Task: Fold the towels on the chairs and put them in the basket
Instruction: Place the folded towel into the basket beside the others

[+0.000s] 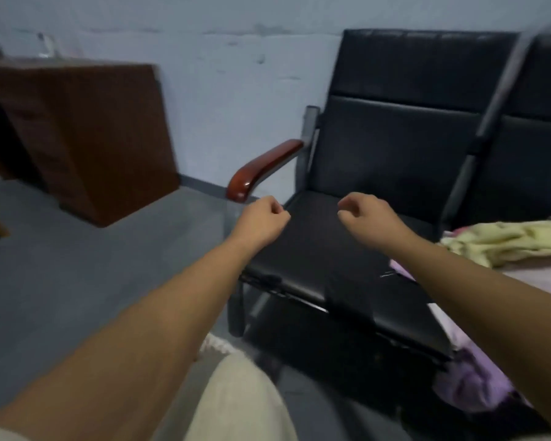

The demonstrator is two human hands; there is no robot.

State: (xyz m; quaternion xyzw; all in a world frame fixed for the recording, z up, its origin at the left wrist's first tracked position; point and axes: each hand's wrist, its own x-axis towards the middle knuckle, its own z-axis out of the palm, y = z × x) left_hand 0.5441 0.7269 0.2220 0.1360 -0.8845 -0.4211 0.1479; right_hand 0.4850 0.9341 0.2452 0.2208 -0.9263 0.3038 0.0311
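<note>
Left hand point(261, 221) and right hand point(367, 214): both held out over the near chair's black seat point(318, 259), fingers curled in, nothing visible in either, a gap between the two. Yellow towel point(506, 241): crumpled heap on the neighbouring chair point(535, 167) to the right, close to the right forearm, lying on a pink-lilac towel point(477, 380) that drapes over the seat front towards the floor. Handling, as judged: light, limp, non-slip cloth, nothing fragile; best pinched at two adjacent corners and lifted to hang flat. Corners are lost in the folds. Both towels are cut off at the right edge; count uncertain. Basket: not identified; a pale woven scrap point(218, 345) by the near knee may belong to it. Whole view blurred.
</note>
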